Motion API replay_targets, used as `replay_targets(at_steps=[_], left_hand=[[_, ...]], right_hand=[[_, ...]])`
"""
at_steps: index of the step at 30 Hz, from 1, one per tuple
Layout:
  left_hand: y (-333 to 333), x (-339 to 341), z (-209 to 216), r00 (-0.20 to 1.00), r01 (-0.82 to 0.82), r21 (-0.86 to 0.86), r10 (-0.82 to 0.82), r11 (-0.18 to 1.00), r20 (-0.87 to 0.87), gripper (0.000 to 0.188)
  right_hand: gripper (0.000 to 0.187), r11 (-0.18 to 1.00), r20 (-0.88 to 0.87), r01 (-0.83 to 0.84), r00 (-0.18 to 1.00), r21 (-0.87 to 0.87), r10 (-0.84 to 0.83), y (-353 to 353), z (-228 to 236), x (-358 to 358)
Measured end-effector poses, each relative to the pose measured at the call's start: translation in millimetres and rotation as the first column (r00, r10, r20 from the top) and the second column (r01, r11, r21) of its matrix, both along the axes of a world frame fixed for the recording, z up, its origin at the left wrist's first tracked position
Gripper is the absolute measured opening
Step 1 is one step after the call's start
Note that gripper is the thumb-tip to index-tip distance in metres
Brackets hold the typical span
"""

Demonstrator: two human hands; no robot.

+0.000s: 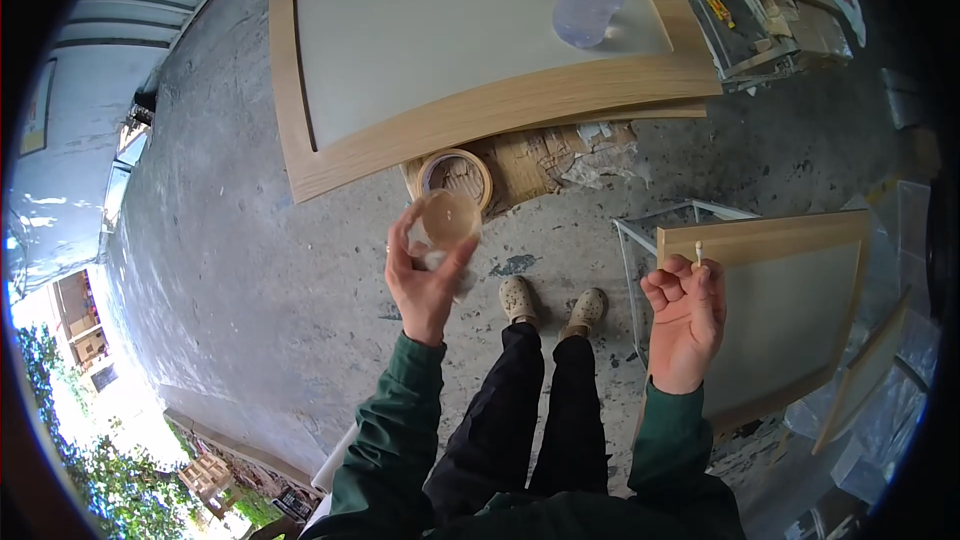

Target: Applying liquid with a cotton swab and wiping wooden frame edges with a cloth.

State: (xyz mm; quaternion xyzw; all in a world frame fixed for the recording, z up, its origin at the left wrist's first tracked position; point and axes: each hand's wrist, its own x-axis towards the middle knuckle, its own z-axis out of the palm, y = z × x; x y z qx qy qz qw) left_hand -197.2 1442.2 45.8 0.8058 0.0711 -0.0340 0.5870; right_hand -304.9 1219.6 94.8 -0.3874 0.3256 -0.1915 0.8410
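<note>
My left hand is closed round a small see-through round container, whose circular end faces up. Something whitish shows between the fingers, too covered to make out. Farther right, my right hand pinches a thin short stick with a pale tip, which looks like a cotton swab, held upright between thumb and fingers. Just beyond my left hand lies a roll of tape at the edge of a big wood-framed panel with a grey inset. A clear plastic bottle stands on that panel.
Torn cardboard sticks out under the large panel. At right, a second framed panel rests by a metal frame. Plastic-wrapped pieces stand at far right. A cluttered rack is at the far right back. My feet are on the concrete floor.
</note>
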Motion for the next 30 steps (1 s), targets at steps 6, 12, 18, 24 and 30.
replay_targets(at_steps=[6,12,18,24,30], left_hand=[[9,28,-22,1.000,0.015,0.146,-0.018,0.989,0.025,0.062],[7,36,-42,0.979,0.024,0.497,-0.121,0.867,0.163,0.067],[14,44,-48,0.982,0.122,0.552,-0.182,0.825,0.055,0.079],[19,41,-31,0.985,0.164,0.543,-0.170,0.824,-0.041,0.090],[37,9,-5,0.973,0.144,0.196,-0.102,0.970,-0.207,0.054]], right_hand=[[0.016,0.999,-0.113,-0.031,0.993,0.033,0.035,7,-8,-12],[0.017,0.997,-0.149,-0.079,0.986,-0.001,0.078,12,-9,-13],[0.015,0.998,-0.133,-0.056,0.989,0.033,0.060,14,-5,-14],[0.016,0.999,-0.159,-0.032,0.987,0.035,0.037,11,-10,-25],[0.016,0.999,-0.163,-0.017,0.986,0.046,0.024,5,-5,-36]])
